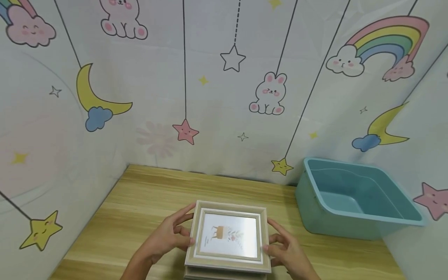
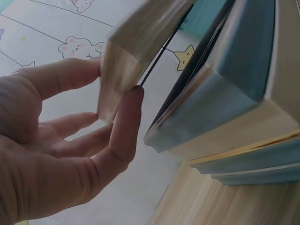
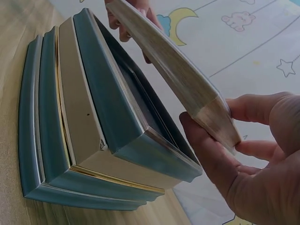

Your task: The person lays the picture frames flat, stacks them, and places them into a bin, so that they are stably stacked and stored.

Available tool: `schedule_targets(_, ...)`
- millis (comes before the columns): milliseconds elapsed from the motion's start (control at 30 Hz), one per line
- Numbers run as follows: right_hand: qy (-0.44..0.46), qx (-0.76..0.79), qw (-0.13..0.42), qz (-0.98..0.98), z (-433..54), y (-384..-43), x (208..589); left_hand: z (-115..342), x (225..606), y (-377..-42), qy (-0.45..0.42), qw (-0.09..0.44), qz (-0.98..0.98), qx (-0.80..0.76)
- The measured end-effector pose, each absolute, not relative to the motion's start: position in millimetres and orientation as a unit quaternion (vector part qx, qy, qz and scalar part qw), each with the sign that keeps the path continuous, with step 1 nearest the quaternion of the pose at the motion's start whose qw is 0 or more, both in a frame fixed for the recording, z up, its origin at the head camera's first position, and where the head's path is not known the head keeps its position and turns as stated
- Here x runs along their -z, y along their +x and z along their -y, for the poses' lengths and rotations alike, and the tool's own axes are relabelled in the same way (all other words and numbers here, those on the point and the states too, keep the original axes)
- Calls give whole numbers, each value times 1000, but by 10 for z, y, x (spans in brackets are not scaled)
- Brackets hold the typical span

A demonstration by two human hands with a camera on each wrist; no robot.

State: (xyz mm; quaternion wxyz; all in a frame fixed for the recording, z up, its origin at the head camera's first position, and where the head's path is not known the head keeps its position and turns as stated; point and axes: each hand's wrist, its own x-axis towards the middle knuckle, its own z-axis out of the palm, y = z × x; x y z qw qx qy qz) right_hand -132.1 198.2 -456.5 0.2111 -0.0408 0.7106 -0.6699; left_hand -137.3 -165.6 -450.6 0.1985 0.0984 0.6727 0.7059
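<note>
A cream picture frame (image 1: 229,235) with a white inner border and a printed picture is held level between both hands. My left hand (image 1: 171,235) pinches its left edge, thumb and fingers on opposite faces. On the opposite edge my right hand (image 1: 288,249) grips it the same way. Below lies a stack of picture frames (image 3: 89,112), blue-green and cream ones laid flat on each other. A gap shows between the held frame (image 2: 124,56) and the stack in both wrist views. In the head view the held frame hides most of the stack.
A blue-green plastic tub (image 1: 350,223) stands at the right on the wood-grain table (image 1: 147,194). Behind and on both sides rises a white wall covering (image 1: 217,101) printed with stars, bunnies, moons and rainbows.
</note>
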Motion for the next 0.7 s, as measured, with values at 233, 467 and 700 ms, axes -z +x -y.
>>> schedule_targets(233,-52,634,200,-745,-1966,-1327,4600,1616,4510,-1321,90,189,-703,-680)
schedule_targets(467,-57,607,202,-766,-1958,-1324,4613,1545,4529,-1271,74,160,-735,-655)
schedule_targets(700,-31,584,210,-783,-1927,-1316,4550,1481,4477,-1212,33,139,-774,-617)
